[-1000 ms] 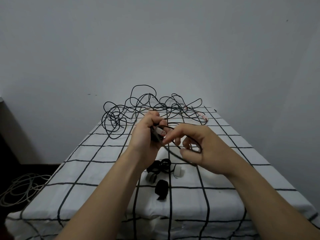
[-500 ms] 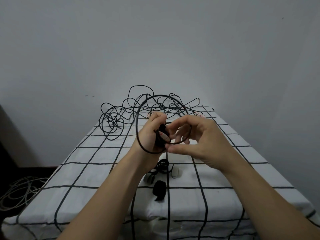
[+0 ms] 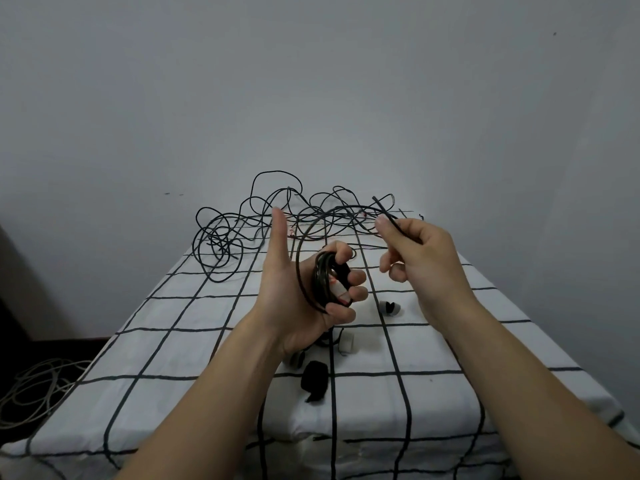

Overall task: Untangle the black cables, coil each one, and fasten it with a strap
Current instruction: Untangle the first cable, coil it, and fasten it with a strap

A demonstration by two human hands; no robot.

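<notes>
Item 1: your left hand (image 3: pixel 304 289), raised over the middle of the table (image 3: pixel 166 344), 4 fingers curled round a coil (image 3: pixel 322 278) of black cable, thumb standing straight up and free of it. Item 2: your right hand (image 3: pixel 422 261), just right of the left and apart from it, thumb and forefinger pinching the same cable's loose run, other fingers loosely curled; a short length stands out past the fingertips toward the far side, and you cannot tell whether it ends there. Item 3: 1 open loop (image 3: pixel 298 268) arcing from the coil up and across to that pinch. Item 4: the tangle (image 3: pixel 225 237) of black cables, spread along the table's far edge, hard against the wall (image 3: pixel 311 81), heaviest at far left. Item 5: 1 black strap (image 3: pixel 314 377) on the cloth below your left wrist, near centre. Item 6: 2 white rolls (image 3: pixel 389 308), 1 between your forearms and 1 just beside your left wrist; a 3rd is partly hidden under that wrist. Item 7: pale cable (image 3: pixel 31 389) heaped on the floor beyond the left edge. Edges: the cloth drops over the near edge below your forearms; left and right edges run in toward the far wall. The widest stretches of plain cloth lie near left and near right, outside each forearm.
</notes>
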